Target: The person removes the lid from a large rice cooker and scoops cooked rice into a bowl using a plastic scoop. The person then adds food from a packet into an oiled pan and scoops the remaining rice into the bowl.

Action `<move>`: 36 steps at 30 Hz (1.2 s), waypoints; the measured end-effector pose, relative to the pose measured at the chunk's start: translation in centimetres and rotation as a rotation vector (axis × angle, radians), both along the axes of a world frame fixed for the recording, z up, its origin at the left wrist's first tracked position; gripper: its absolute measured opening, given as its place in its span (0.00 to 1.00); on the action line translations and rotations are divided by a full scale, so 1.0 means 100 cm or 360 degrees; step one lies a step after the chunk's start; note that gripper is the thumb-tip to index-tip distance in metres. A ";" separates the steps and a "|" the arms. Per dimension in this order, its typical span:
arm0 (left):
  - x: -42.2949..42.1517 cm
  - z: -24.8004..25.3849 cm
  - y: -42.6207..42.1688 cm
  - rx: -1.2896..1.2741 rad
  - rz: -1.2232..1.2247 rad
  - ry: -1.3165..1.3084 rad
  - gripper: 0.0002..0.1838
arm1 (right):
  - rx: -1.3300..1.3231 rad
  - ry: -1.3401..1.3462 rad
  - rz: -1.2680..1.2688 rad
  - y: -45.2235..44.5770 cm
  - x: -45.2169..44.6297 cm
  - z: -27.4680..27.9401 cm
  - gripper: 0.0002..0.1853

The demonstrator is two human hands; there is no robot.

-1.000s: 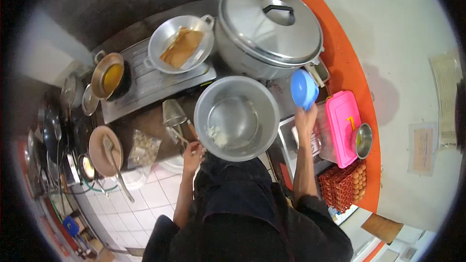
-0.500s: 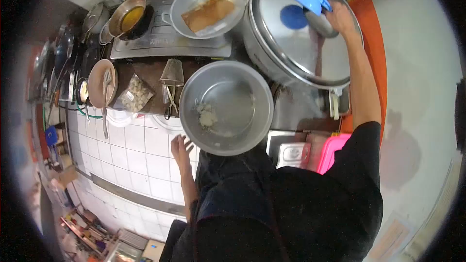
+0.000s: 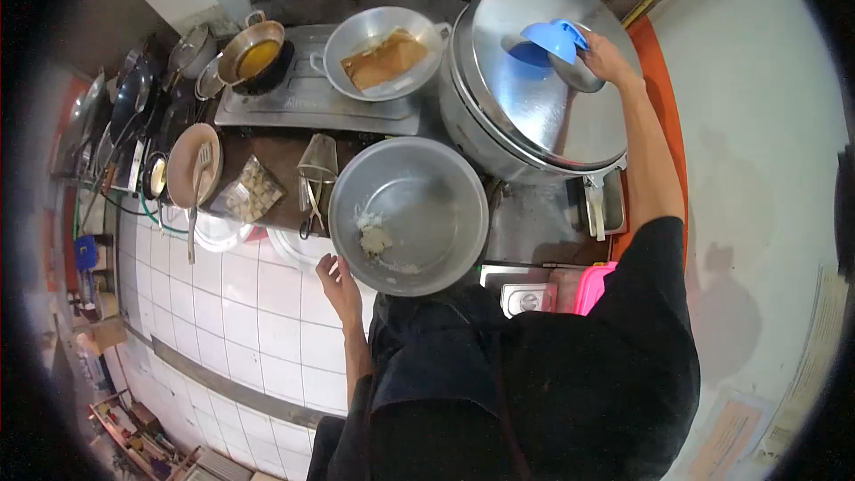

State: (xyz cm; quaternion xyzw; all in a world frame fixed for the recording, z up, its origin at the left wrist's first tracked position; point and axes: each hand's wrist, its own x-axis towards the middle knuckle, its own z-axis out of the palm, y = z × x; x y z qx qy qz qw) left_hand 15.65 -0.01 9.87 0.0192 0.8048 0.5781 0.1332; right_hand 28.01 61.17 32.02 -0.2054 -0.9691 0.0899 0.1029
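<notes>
Blue cup [image 3: 552,38] is in the right hand [image 3: 607,58], above the broad metal lid [image 3: 508,13] of the large pot [image 3: 481,129]. The fingers look closed around the cup's side or handle; whether they also grip the lid's knob cannot be told. If they do, the shared grip might let the cup slip, or the lid could swing against the pot's rim.

Nearer the body sits a deep grey basin [image 3: 432,214] with a pale clump [image 3: 375,239] inside. Its near rim seems to reach past the edge of the counter [image 3: 525,223], so a bump from the torso or a sleeve could tip it. The left hand [image 3: 340,289] is just beside that rim, its fingers parted and nothing seen in them; contact cannot be made out, so support there seems doubtful. Scissors [image 3: 312,214] lie close to the basin's left side and could be knocked off if it shifted.
</notes>
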 end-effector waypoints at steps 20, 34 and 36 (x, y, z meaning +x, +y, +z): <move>-0.056 -0.019 -0.006 -0.0073 -0.0409 0.0121 0.28 | 0.0234 0.0309 -0.1726 -0.126 0.256 0.131 0.20; -0.062 -0.044 -0.003 0.0018 -0.0576 0.0225 0.27 | 0.0191 0.0420 -0.2349 -0.145 0.303 0.039 0.20; -0.053 -0.029 -0.003 0.0028 -0.0543 0.0134 0.27 | -0.0093 0.0538 -0.2433 -0.135 0.306 0.013 0.21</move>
